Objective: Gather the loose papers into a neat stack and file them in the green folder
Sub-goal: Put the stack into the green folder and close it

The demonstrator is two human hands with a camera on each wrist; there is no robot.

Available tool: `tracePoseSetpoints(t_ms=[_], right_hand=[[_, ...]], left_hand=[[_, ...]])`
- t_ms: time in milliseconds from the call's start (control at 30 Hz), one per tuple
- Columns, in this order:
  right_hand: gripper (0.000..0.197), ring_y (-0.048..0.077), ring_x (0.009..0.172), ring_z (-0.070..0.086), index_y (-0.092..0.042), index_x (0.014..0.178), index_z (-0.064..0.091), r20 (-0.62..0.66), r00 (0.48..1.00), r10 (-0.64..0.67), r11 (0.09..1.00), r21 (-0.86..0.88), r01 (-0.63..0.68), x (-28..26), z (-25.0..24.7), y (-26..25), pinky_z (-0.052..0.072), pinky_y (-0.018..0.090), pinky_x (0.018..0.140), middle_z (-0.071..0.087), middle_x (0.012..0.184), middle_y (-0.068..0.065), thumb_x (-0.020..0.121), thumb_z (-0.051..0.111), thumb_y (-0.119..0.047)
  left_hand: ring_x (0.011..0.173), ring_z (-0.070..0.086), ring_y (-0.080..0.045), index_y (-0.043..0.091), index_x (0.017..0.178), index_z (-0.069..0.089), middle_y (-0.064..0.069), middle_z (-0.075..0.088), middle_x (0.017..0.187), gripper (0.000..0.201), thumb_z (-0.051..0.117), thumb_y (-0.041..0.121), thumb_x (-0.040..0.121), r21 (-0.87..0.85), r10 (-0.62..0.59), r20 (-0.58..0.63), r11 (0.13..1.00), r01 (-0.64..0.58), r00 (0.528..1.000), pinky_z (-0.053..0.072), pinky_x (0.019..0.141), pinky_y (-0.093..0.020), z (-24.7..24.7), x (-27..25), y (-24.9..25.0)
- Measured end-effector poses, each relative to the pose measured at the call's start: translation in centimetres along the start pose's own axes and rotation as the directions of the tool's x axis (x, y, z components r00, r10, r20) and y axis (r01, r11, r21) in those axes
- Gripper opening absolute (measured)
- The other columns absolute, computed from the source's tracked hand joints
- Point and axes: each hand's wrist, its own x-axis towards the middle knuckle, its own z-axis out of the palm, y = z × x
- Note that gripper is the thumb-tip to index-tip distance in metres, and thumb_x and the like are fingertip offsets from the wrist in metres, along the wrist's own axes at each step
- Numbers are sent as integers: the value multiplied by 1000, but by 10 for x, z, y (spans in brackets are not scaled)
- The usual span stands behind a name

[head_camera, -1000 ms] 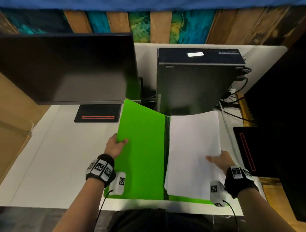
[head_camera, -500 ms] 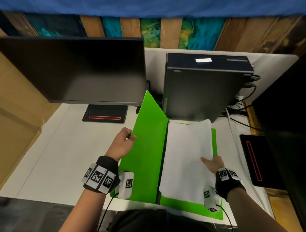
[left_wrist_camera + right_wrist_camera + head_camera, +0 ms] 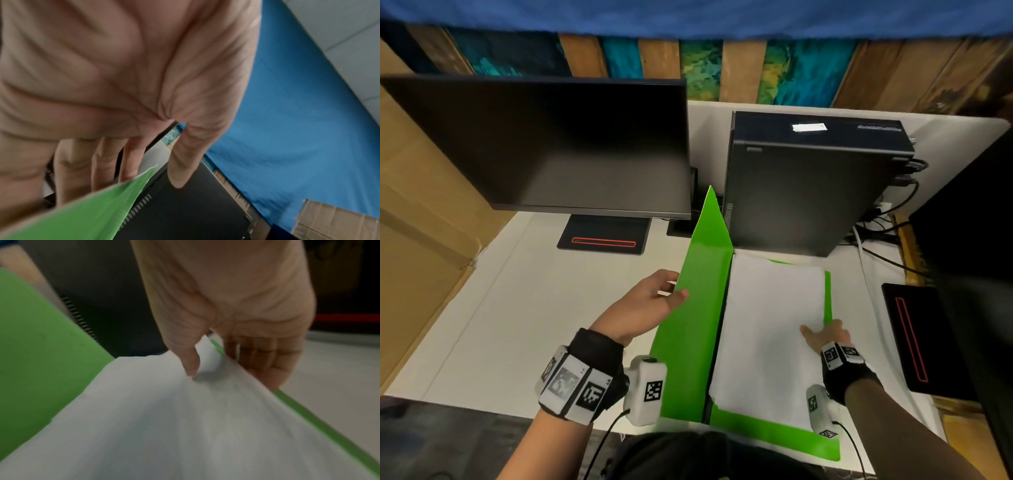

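The green folder (image 3: pixel 688 342) lies open at the desk's front edge, its left cover raised steeply. My left hand (image 3: pixel 674 286) is at that cover's left edge. In the left wrist view its straight fingers (image 3: pixel 102 162) lie behind the green cover (image 3: pixel 92 216) and the thumb stands apart in front. The white paper stack (image 3: pixel 767 335) rests on the folder's right half. My right hand (image 3: pixel 822 329) pinches the stack's right edge. In the right wrist view the thumb (image 3: pixel 189 361) presses on the paper (image 3: pixel 185 426), with the fingers under the folder's green rim (image 3: pixel 308 412).
A dark monitor (image 3: pixel 551 147) and its base (image 3: pixel 602 236) stand behind on the left. A black computer tower (image 3: pixel 808 192) stands right behind the folder, with cables (image 3: pixel 887 219) beside it. A second black base (image 3: pixel 914 339) is at the right and cardboard (image 3: pixel 421 240) at the left. The white desk (image 3: pixel 517 325) spreads out left of the folder.
The left cover has swung up from nearly flat to steep, lifted by my left hand. The paper stack has settled onto the folder's right half, with my right hand still at its edge.
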Motion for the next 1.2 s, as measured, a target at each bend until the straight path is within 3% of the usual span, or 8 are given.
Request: tracePoseSetpoints(t_ms=[100,200,400,567,733,867,967,1200], right_hand=[[76,39,125,45,-9,137,34,-97,981,-167,986,-27,165,-19,-15,-29,40,48,102,42,138,18,80,64,-49],[61,28,113,57,-14,127,48,-57,887,-459,834,317,452,-58,-32,-77,43,36,99,57,123,12,81,62,-52],[65,19,94,66,-21,122,52,129,715,-687,700,384,603,-125,-55,-129,53,38,88,64,104,1,74,58,-64],[2,12,76,62,-21,90,58,189,758,-625,734,473,487,-108,-85,-86,54,42,86,64,88,3,90,57,-20],[26,24,96,62,-5,114,63,292,846,-446,871,361,335,-56,-103,-17,51,25,69,66,112,20,90,59,-15],[21,29,98,58,-1,84,52,317,918,-238,938,321,132,-15,-84,25,52,44,93,56,96,22,87,65,-18],[16,29,102,49,-5,92,51,300,951,-75,950,311,-23,-2,-59,42,45,43,93,51,104,12,90,61,-17],[37,41,110,59,3,122,60,88,993,74,934,342,-100,13,-6,54,49,41,94,61,124,25,88,60,-13]], left_hand=[[111,52,-15,23,138,42,2,50,124,43,49,29,96,30,24,57,999,-25,998,44,90,-29,-1,-7,7],[115,52,-16,24,140,41,2,50,127,44,47,29,97,38,45,102,998,-49,994,48,90,-30,5,-12,16],[121,53,-16,25,139,42,2,51,122,43,47,29,97,-82,82,218,994,-65,973,51,96,-34,28,-16,31],[116,59,-17,20,133,49,-4,59,123,37,49,26,96,-207,97,229,977,-49,969,53,91,-30,30,-8,32],[104,60,-25,7,118,59,-9,63,108,25,49,10,95,-417,-55,251,895,159,966,50,90,-35,41,39,1],[90,52,-20,13,92,57,-5,55,94,14,45,6,94,-249,-247,253,918,310,935,44,78,-32,78,78,-36],[90,50,-20,13,87,53,-7,51,97,8,49,14,95,-95,-358,256,915,392,898,43,83,-32,106,99,-67],[98,47,-24,11,110,51,-9,49,106,18,42,5,96,-37,-344,208,933,359,916,48,88,-38,128,112,-87]])
